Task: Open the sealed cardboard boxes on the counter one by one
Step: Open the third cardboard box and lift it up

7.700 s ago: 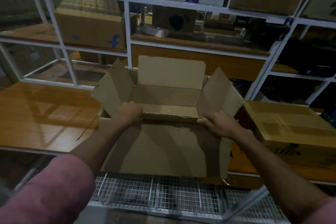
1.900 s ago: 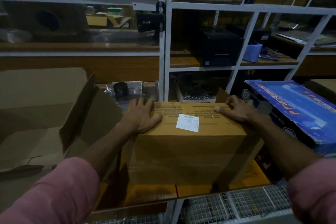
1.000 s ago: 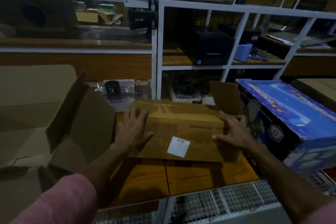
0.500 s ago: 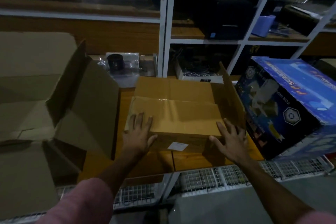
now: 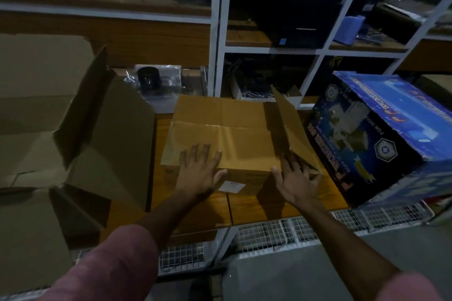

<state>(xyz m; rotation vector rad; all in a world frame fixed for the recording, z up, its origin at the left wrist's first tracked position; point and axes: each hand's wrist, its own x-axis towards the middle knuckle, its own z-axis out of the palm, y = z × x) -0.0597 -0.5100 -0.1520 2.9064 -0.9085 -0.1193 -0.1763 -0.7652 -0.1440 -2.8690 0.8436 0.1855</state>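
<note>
Nearest the camera, two pink sleeves are seen, the right one cut off at the bottom corner. Wire mesh is seen below the counter edge. The wooden counter is largely covered by boxes. The left hand is laid flat, fingers spread, on the near top edge of the taped box; nothing is gripped. The right hand is spread open at the box's near right corner, its fingertips partly hidden under a raised side flap; whether the flap is touched cannot be told. Glossy tape is seen across the box top. A white label on the front face is too blurred to read. The box is set on the counter between a big opened box at left, cut off by the frame edge, and a tilted blue printed box at right, print unreadable. Behind, a dark round item in plastic wrap is hard to identify. The white shelf frame is seen farther back, its compartments too dark to make out.
</note>
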